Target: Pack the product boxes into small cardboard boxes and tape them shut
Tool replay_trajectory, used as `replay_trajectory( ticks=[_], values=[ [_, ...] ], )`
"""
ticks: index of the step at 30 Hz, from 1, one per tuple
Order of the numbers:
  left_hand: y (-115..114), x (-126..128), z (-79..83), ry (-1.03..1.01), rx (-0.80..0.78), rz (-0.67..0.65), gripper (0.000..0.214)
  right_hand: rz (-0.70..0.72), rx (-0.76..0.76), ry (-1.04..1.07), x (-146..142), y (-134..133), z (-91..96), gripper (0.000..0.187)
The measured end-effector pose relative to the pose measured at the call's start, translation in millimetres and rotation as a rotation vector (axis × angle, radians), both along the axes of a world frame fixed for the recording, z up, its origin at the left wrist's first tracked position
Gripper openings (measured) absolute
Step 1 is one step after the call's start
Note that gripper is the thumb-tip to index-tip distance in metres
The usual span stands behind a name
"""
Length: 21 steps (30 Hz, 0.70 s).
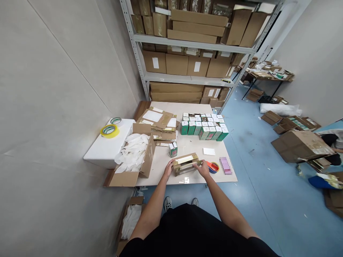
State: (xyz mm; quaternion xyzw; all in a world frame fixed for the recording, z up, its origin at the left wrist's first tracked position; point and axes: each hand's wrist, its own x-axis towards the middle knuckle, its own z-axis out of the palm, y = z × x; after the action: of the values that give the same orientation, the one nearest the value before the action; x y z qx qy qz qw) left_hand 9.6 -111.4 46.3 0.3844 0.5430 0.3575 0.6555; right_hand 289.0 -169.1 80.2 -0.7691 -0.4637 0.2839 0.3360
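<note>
A small brown cardboard box sits near the table's front edge, with pale and brown tape along its top. My left hand grips its left end. At the right end, my right hand has its fingers closed on the box's edge; its fingertips are too small to make out clearly. Just right of that hand lies a red and blue tape dispenser with a yellowish roll. A small green and white carton stands behind the box. A white card lies behind my right hand.
Several green and white cartons stand at the table's back right. Flattened cardboard is stacked at back left. An open box of white paper and tape rolls are on the left. Shelving stands behind; a person's arm shows far right.
</note>
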Motion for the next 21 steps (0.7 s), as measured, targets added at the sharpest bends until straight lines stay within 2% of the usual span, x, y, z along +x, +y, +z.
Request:
replay_trajectory(
  ticks=[6,12,16,21],
  values=[
    [-4,3,-4.4,0.055,0.074,-0.019,0.049,-0.137,-0.106,0.005,2,5,-14.6,0.065],
    [-10,10,-16.0,0.053,0.189,0.003,0.063,-0.148,-0.149,0.053,0,1,-27.5,0.065],
    [-12,15,-14.1,0.11,0.205,0.009,0.061,-0.092,-0.145,0.127,-8,-3,-32.6,0.058],
    [-13,23,-8.8,0.182,0.179,-0.015,0.061,-0.154,-0.172,0.139,-7,-8,-30.8,0.072]
  ],
)
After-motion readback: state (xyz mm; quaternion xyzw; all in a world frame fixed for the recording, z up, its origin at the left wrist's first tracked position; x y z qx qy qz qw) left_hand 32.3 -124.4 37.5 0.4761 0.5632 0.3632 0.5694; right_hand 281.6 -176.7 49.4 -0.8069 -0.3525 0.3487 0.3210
